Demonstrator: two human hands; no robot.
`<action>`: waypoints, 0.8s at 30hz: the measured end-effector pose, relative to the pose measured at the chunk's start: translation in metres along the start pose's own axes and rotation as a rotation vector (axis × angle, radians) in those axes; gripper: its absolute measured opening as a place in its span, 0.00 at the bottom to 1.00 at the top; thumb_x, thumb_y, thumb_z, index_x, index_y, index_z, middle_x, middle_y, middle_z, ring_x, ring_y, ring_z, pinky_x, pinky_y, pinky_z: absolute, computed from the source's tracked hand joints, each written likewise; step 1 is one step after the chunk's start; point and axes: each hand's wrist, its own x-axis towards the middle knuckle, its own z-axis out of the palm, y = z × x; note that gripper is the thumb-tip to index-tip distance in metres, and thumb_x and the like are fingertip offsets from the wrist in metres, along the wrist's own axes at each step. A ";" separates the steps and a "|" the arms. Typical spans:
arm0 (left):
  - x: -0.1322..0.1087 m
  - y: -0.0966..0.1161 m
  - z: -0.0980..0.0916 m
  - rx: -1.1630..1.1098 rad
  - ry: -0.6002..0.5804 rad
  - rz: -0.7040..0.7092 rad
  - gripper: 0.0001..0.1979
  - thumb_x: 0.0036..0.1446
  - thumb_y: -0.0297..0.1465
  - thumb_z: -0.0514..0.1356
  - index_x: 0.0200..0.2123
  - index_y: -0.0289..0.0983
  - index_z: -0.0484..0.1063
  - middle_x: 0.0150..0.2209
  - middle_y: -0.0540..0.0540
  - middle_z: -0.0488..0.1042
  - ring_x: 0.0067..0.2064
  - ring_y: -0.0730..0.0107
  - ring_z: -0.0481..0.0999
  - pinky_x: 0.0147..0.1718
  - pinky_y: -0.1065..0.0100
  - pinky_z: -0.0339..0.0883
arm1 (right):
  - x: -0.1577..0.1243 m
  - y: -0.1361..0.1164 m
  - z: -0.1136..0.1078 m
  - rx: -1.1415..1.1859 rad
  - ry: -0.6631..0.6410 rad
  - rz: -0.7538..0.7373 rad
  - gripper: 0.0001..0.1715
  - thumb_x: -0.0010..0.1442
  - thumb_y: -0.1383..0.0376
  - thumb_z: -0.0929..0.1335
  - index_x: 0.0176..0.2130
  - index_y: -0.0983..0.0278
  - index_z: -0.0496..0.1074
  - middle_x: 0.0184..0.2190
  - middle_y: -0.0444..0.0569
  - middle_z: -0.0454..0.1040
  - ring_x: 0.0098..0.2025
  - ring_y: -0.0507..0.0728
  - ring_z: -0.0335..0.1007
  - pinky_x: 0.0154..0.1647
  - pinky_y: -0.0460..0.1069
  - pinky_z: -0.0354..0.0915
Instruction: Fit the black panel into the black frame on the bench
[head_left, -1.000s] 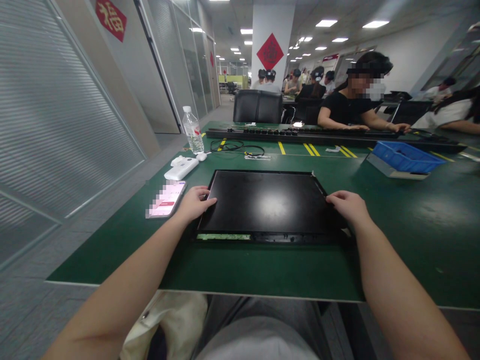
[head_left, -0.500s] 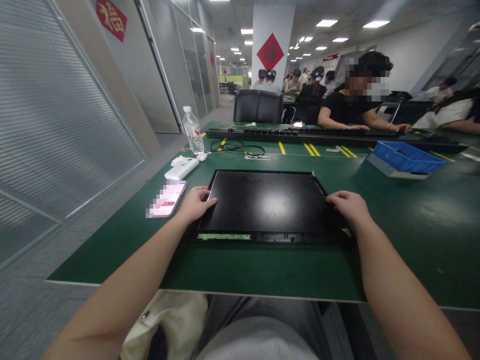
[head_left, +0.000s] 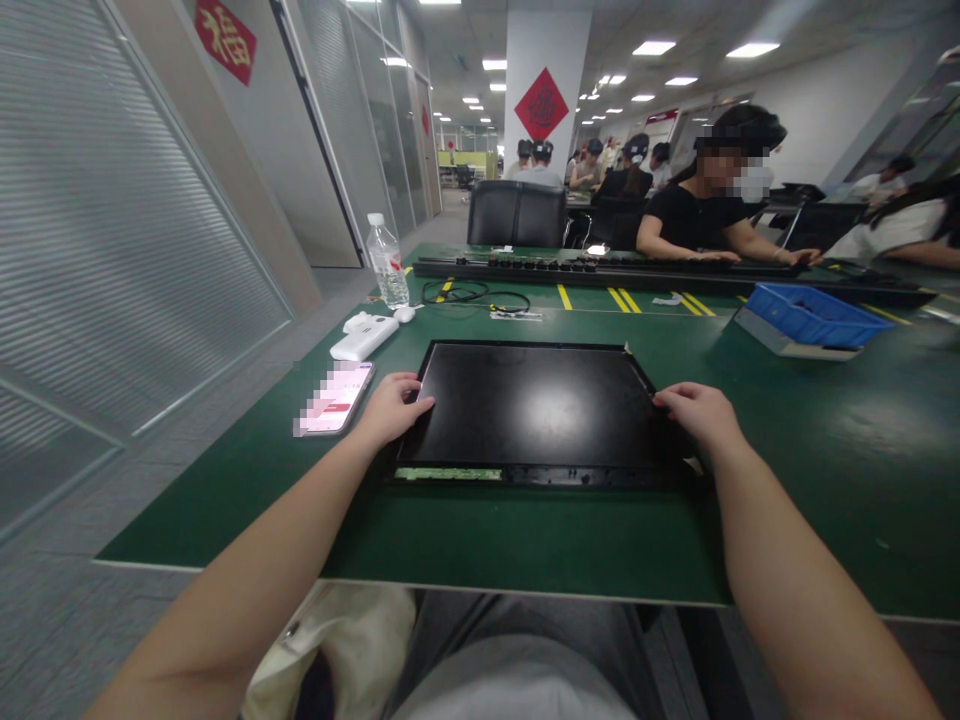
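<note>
In front of me a black flat display panel [head_left: 517,400] lies on the green table [head_left: 540,545]. A strip of green circuit board [head_left: 448,474] shows along its near edge. My left hand [head_left: 391,408] grips the panel's left edge, thumb on top and fingers along the side. At the right edge, my right hand [head_left: 694,408] pinches the rim between thumb and fingers. The undersides of the fingers are partly hidden. A lit phone [head_left: 337,398] lies just left of my left hand.
Behind the phone are a white device [head_left: 364,337] and a water bottle [head_left: 388,262]. Black cables [head_left: 469,293] and a long black bar [head_left: 540,268] lie farther back. A blue bin [head_left: 814,315] stands at the right. Across the table sits a person in black [head_left: 686,215].
</note>
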 end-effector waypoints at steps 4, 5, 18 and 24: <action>0.002 -0.003 0.001 0.020 0.010 0.022 0.20 0.49 0.45 0.66 0.39 0.35 0.81 0.57 0.35 0.73 0.57 0.46 0.77 0.59 0.51 0.71 | 0.001 0.000 -0.001 -0.018 0.002 -0.011 0.09 0.46 0.58 0.71 0.27 0.60 0.79 0.25 0.48 0.78 0.30 0.60 0.73 0.34 0.54 0.64; 0.002 -0.003 0.002 0.024 0.013 0.027 0.20 0.49 0.45 0.66 0.39 0.36 0.81 0.57 0.36 0.73 0.57 0.46 0.76 0.59 0.51 0.71 | 0.001 -0.001 -0.001 -0.024 0.003 -0.008 0.09 0.46 0.58 0.71 0.27 0.60 0.79 0.24 0.48 0.78 0.30 0.60 0.73 0.34 0.54 0.63; -0.004 0.008 -0.004 0.110 -0.018 0.138 0.23 0.54 0.43 0.63 0.49 0.36 0.80 0.57 0.35 0.71 0.61 0.46 0.73 0.64 0.50 0.65 | -0.007 -0.009 -0.003 -0.097 0.017 -0.014 0.09 0.48 0.58 0.70 0.28 0.60 0.79 0.26 0.49 0.78 0.33 0.61 0.74 0.38 0.54 0.66; -0.015 0.027 -0.014 0.076 -0.222 0.479 0.22 0.55 0.45 0.67 0.50 0.39 0.81 0.58 0.38 0.74 0.60 0.49 0.74 0.63 0.51 0.63 | -0.007 -0.009 -0.001 -0.127 0.044 -0.064 0.09 0.49 0.58 0.70 0.27 0.59 0.78 0.24 0.49 0.76 0.33 0.61 0.74 0.41 0.54 0.67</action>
